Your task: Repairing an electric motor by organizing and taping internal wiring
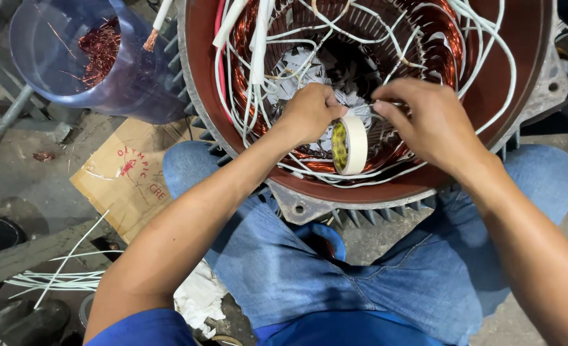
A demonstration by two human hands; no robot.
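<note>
At centre frame, inside the motor stator housing point(521, 57): left hand point(311, 112) gripping the tape roll point(351, 145), right hand point(425, 118) pinching closed near its edge. Risking tape sticking to itself, or snagging white lead wires point(252, 77) crowding the copper windings point(450, 45).

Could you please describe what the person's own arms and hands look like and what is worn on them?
Both arms are bare from the upper arm down. The left hand and right hand wear no gloves, rings or watch. A short blue fabric sleeve covers the left upper arm. No right sleeve is in view.
</note>
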